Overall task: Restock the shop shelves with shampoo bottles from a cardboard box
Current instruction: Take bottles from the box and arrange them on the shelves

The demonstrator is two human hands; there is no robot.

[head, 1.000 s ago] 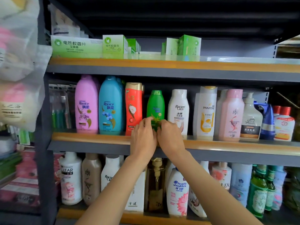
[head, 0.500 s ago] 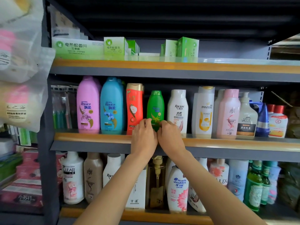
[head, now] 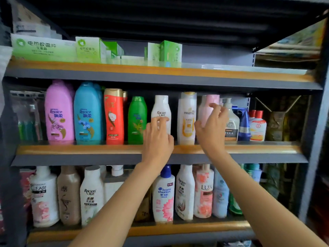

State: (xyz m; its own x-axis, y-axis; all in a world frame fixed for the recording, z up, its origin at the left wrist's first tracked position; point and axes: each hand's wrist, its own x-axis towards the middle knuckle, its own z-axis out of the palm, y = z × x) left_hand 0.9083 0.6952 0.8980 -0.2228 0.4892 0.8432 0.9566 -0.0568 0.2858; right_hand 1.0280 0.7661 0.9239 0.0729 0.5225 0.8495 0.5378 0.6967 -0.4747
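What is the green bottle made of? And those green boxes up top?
The green bottle looks like glossy plastic: a smooth, moulded, one-colour body with soft highlights. The green boxes look like thin printed cardboard, with flat faces, sharp folded edges and a dull finish. Both are judged by look alone.

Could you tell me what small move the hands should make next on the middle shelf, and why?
Probably close each hand on its bottle and square it up. The left hand has curled fingers at the white Raclen bottle, and the right hand reaches around the pink bottle, but motion blur hides whether either grips. Both bottles stand upright in a tight row, so only a slight nudge seems needed.
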